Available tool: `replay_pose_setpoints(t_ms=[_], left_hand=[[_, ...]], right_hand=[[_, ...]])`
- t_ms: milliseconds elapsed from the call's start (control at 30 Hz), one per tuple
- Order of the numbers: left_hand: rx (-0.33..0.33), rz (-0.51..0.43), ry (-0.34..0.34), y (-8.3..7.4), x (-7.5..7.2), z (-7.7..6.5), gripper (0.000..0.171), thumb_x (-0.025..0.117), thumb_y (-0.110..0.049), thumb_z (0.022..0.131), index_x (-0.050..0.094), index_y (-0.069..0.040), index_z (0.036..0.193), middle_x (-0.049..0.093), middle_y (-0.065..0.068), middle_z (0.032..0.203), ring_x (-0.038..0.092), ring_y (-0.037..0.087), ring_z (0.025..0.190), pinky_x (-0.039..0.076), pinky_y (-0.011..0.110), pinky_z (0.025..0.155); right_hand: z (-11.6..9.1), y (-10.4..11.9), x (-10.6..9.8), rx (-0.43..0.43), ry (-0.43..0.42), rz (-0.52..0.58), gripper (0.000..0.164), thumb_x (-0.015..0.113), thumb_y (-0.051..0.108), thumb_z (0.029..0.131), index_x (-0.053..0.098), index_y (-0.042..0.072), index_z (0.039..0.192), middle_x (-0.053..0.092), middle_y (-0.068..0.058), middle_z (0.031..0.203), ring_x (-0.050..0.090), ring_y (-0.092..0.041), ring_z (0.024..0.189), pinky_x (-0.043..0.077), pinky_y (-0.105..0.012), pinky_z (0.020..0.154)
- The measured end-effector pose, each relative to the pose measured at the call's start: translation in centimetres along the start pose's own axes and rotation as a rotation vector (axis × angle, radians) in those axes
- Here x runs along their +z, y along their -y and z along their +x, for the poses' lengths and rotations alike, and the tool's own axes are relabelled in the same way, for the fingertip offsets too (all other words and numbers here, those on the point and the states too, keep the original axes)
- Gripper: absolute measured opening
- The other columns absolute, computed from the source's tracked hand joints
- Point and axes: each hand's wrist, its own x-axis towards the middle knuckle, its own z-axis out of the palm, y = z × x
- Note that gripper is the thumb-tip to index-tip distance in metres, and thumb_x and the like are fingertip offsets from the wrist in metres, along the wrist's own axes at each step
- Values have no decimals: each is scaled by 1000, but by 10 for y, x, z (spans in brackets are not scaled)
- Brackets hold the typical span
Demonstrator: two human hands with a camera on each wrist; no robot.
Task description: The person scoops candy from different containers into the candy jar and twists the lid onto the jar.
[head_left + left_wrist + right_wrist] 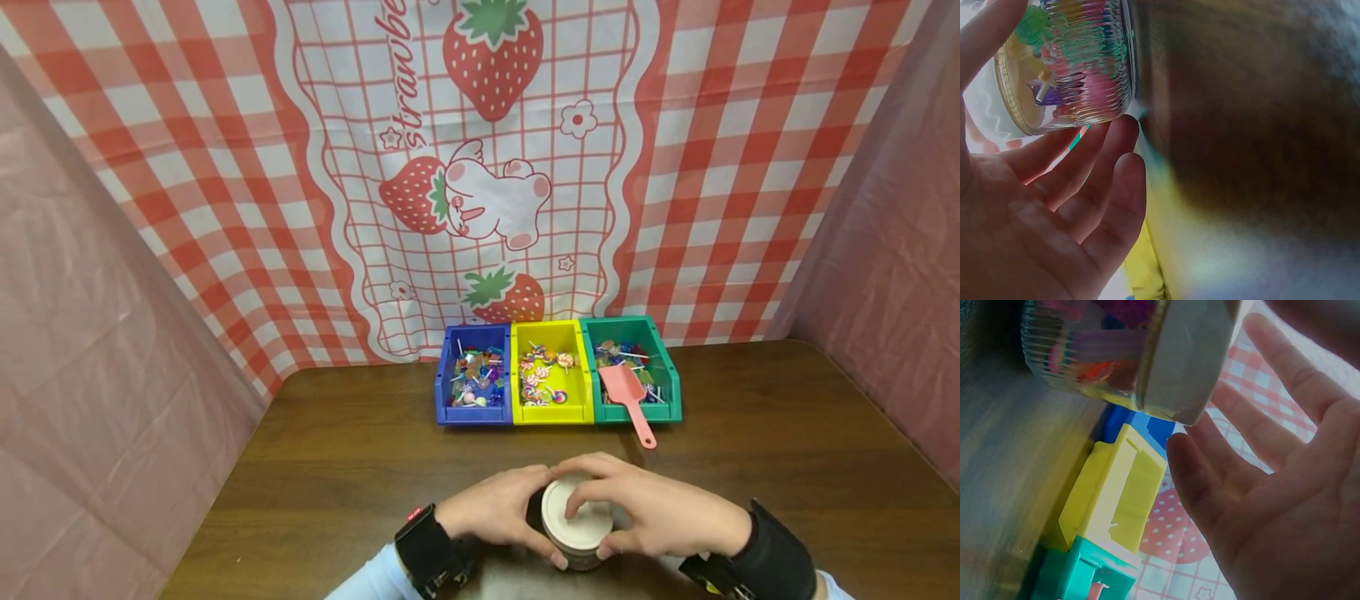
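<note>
A clear ribbed glass jar (pixel 1094 69) with colourful candies inside stands near the table's front edge. Its round cream lid (pixel 583 528) sits on top, seen from above in the head view. My left hand (pixel 504 507) holds the jar from the left, thumb at the near side and fingers curving behind it. From the right, my right hand (pixel 663 507) grips around the lid, with the thumb at the near rim and one bent finger over the top. In the right wrist view, the lid's side (pixel 1188 362) is close to the fingertips.
Behind the jar stand joined blue (pixel 475 414), yellow (pixel 552 414) and green (pixel 670 400) bins holding small candies and lollipops. A pink scoop (pixel 624 387) leans over the green bin's front edge. A checked strawberry cloth (pixel 720 167) hangs behind the wooden table (pixel 337 467).
</note>
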Motion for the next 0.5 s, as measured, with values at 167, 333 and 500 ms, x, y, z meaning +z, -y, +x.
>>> replay_pose_setpoints(t_ms=[167, 333, 500], left_hand=[[1, 0, -3, 0, 0, 1, 77, 85, -50, 75, 51, -21, 137, 55, -18, 115, 52, -4, 101, 44, 17, 87], [-6, -19, -4, 0, 0, 1, 72, 86, -49, 74, 54, -23, 134, 56, -17, 117, 53, -4, 101, 44, 18, 86], [-5, -27, -7, 0, 0, 1, 69, 86, -48, 74, 56, -23, 131, 57, -18, 116, 53, -4, 100, 44, 18, 86]], right_hand=[[1, 0, 4, 6, -17, -31, 31, 82, 27, 83, 63, 36, 107, 51, 3, 138, 48, -21, 120, 49, -33, 89], [3, 2, 6, 34, -63, -82, 29, 79, 45, 82, 62, 34, 102, 53, 7, 127, 47, -17, 112, 48, -32, 84], [5, 3, 9, 60, -100, -134, 34, 77, 56, 78, 62, 33, 98, 51, 10, 119, 45, -14, 106, 47, -30, 80]])
